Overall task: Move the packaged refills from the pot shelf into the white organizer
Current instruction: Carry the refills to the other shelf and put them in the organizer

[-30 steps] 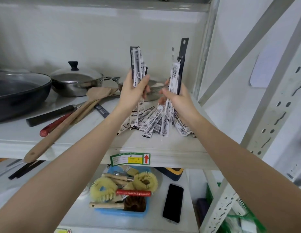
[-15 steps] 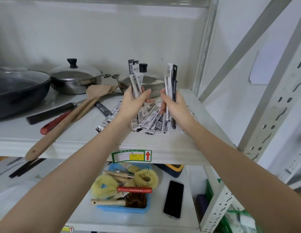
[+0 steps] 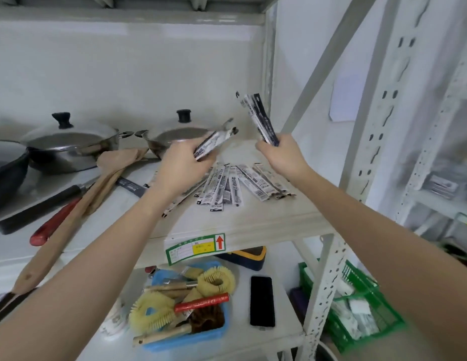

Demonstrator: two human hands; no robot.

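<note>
Refill packets were gripped in both hands above the pot shelf [image 3: 253,220]: the left hand [image 3: 182,165] had tilted its bundle [image 3: 214,142] sideways, the right hand [image 3: 281,155] had swung its bundle [image 3: 261,118] rightward. More refills [image 3: 235,183] lay fanned on the shelf; the organizer was unseen.

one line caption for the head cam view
Both hands lift packaged refills from the pot shelf; more lie fanned below.
</note>
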